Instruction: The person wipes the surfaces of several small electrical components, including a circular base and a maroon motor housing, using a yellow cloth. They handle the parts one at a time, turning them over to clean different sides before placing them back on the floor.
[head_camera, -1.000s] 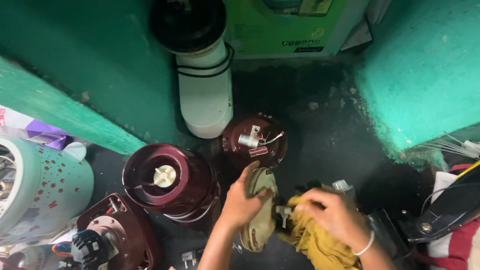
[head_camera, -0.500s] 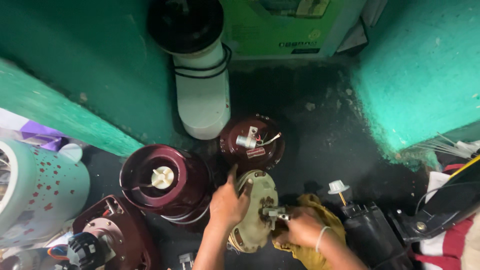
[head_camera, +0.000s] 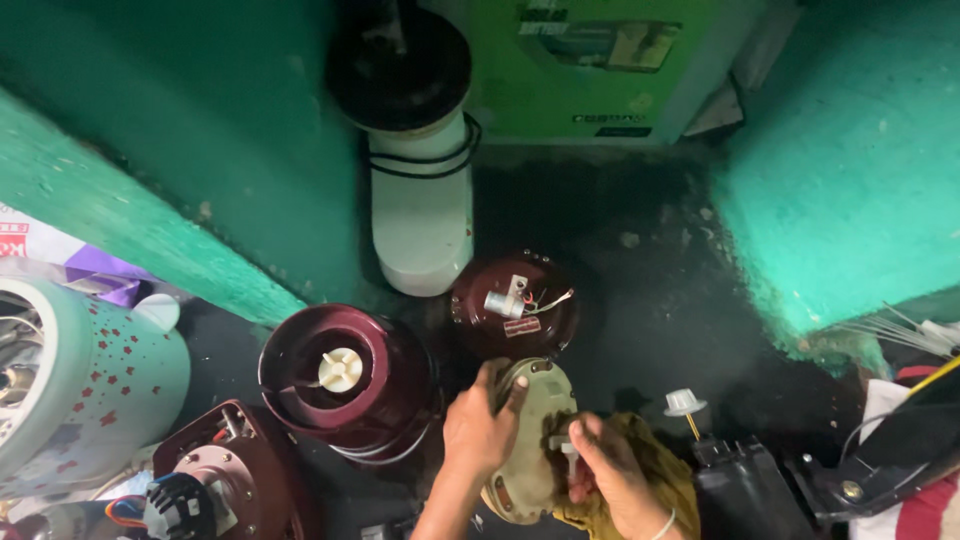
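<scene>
- Two hands work on one part at bottom centre of the head view: a round, pale olive base plate (head_camera: 535, 440) with a short shaft sticking up from it.
- Left hand (head_camera: 480, 430) is closed over the plate's left rim, fingers curled across its upper edge, thumb side toward the maroon housing.
- Right hand (head_camera: 605, 470) is pinched narrow around the shaft (head_camera: 568, 452) at the plate's right side; a light bangle sits on that wrist.
- Yellow cloth (head_camera: 660, 470) lies under and to the right of the right hand, touching the plate's lower right edge.
- Plate rests on a dark floor (head_camera: 650, 300), just below a small maroon motor cover (head_camera: 515, 305) with a white component and loose wires on top.
- Maroon mixer housing (head_camera: 345, 380), open side up with a cream coupler in the middle, stands just left of the left hand.
- White cylindrical body (head_camera: 420, 215) with a black top and a black cord wrapped around it stands behind, against the green wall.
- Black box (head_camera: 750, 490) with a white-capped knob lies right of the cloth.
- White appliance body with red specks (head_camera: 85, 385) at far left; a further maroon motor base (head_camera: 215, 480) lies below it.
</scene>
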